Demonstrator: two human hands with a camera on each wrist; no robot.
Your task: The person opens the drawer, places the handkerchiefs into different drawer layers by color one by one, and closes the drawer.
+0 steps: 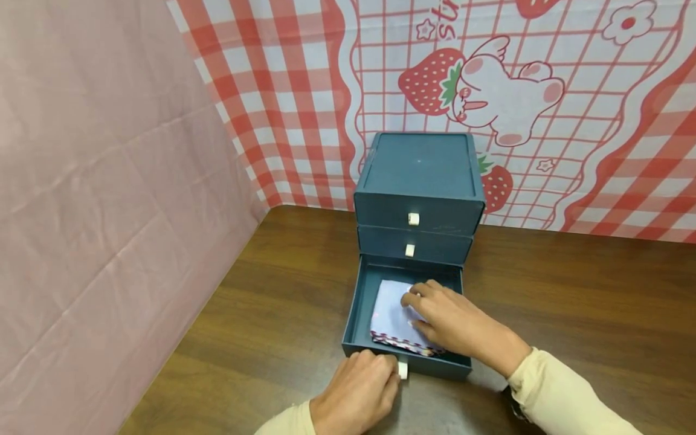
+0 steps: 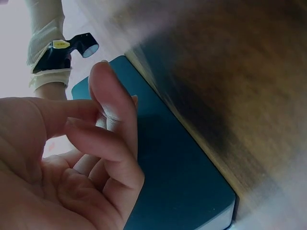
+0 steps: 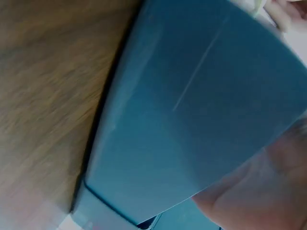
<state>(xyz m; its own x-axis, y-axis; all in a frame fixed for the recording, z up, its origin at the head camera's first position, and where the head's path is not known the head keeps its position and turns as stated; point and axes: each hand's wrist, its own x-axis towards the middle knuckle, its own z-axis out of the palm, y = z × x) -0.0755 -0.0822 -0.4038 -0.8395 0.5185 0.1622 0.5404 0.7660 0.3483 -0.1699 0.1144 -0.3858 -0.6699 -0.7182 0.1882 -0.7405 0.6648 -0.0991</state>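
Note:
In the head view a dark blue-green drawer (image 1: 356,308) is pulled out at the bottom of a small drawer cabinet (image 1: 424,166). Inside lies a folded pale lavender cloth (image 1: 388,308) with a dark patterned edge. My left hand (image 1: 359,386) is at the drawer's front, its curled fingers pinching beside the white knob (image 1: 403,370). The left wrist view shows those fingers bent against the drawer front (image 2: 168,163). My right hand (image 1: 448,314) reaches over the drawer's right side, relaxed fingers and thumb spread apart on the cloth. The right wrist view shows the drawer's outer side (image 3: 201,96), with that hand blurred.
Two closed drawers with white knobs (image 1: 413,219) sit above the pulled-out one. The cabinet stands on a brown wooden table (image 1: 261,302) against a red-and-white strawberry-print cloth (image 1: 304,90). A plain pink cloth (image 1: 109,181) hangs on the left.

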